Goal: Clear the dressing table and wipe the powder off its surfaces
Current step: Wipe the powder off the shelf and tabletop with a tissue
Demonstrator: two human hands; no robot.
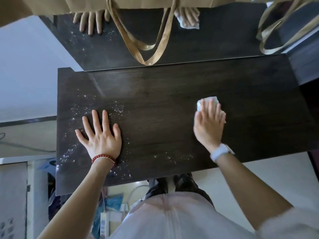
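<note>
The dark wooden dressing table [164, 100] fills the middle of the head view. White powder specks [96, 107] lie scattered over its left half and along the front edge [172, 156]. My left hand [100, 135] rests flat on the tabletop among the specks, fingers spread, holding nothing. My right hand [209, 123] presses a white tissue [209, 99] flat against the right part of the tabletop; most of the tissue is hidden under the fingers. The right half of the surface looks free of powder.
A mirror [155, 40] stands along the table's back edge and reflects both hands and the powder. A bag's gold ribbon handles [146, 47] hang in front of it, with another pair [276, 31] at the far right. Cables and clutter [110, 204] lie on the floor below.
</note>
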